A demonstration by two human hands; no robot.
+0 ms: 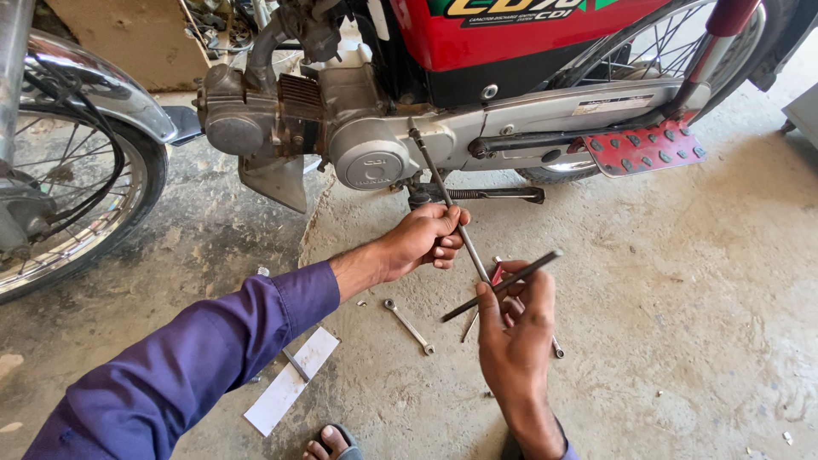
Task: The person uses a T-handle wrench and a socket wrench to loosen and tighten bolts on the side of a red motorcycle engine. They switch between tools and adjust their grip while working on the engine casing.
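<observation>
- Concrete floor (682, 324): rough, dusty, stained darker at left.
- Motorcycle (511, 51) stands on it, front wheel (60, 196) at left.
- Small wrench (409, 326) lies flat near centre.
- White paper strip (290, 383) lower left, thin metal piece (296, 365) resting across it.
- Sandalled foot (334, 443) at bottom edge.

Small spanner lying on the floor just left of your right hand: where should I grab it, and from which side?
Pinch the spanner at mid-shaft, from straight above. It lies flat on the concrete floor, slanting from upper left to lower right; the shaft is bare, with room either side for fingers.
</observation>
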